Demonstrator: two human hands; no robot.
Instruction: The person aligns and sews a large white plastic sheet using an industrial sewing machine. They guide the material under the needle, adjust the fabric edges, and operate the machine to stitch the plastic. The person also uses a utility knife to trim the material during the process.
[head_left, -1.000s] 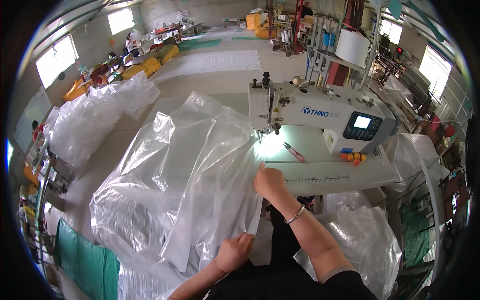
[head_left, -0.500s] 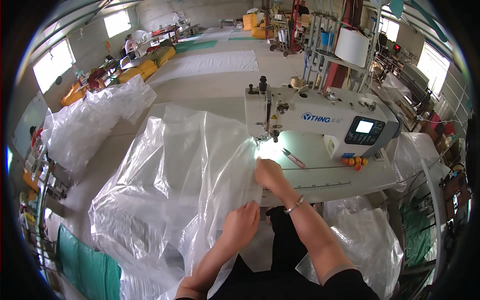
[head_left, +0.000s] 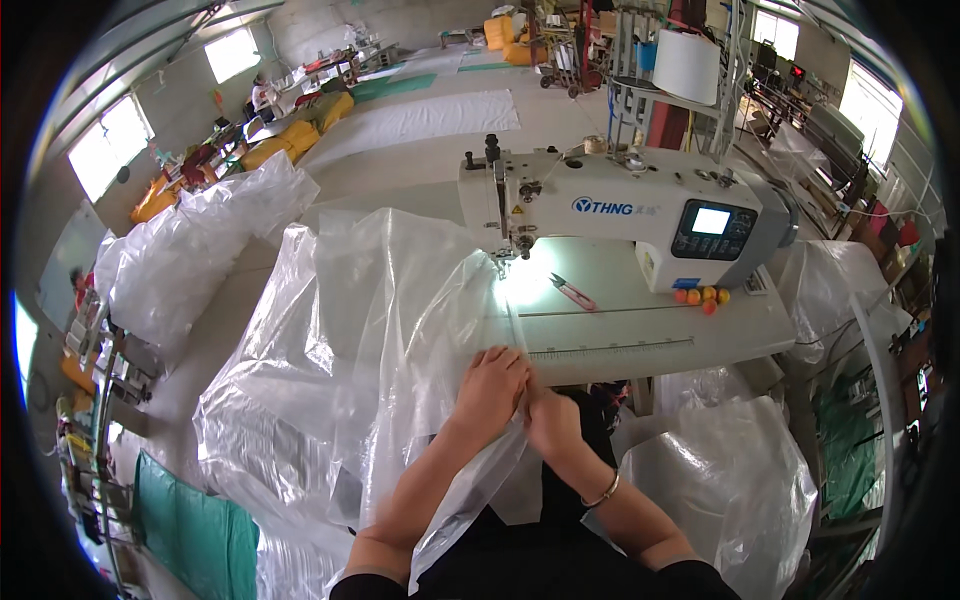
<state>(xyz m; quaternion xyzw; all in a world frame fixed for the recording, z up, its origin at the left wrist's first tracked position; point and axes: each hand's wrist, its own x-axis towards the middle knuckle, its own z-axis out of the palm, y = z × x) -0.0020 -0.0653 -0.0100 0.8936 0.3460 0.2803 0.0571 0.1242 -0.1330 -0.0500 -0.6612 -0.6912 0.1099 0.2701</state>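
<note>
A large sheet of clear plastic film point(head_left: 340, 330) drapes over the left part of the sewing table point(head_left: 660, 362) and hangs down toward my lap. Its right edge runs up to the needle area of a white sewing machine point(head_left: 620, 205), under a bright lamp. My left hand point(head_left: 492, 385) is closed on this edge at the table's front. Right beside it, slightly nearer to me, my right hand point(head_left: 552, 420) also pinches the edge; its fingertips are partly hidden. Thread snips point(head_left: 573, 292) with pink handles lie on the table right of the needle.
Several small orange-yellow fruits point(head_left: 708, 296) sit by the machine's base. A big white thread cone point(head_left: 686, 70) stands on a rack behind. More plastic film lies heaped at left point(head_left: 200, 250) and below the table at right point(head_left: 720, 480). A green sheet point(head_left: 195, 525) hangs at lower left.
My right hand has come back from near the needle to beside my left hand. The left hand has moved slightly forward along the film's edge. The whole view has shifted a little.
</note>
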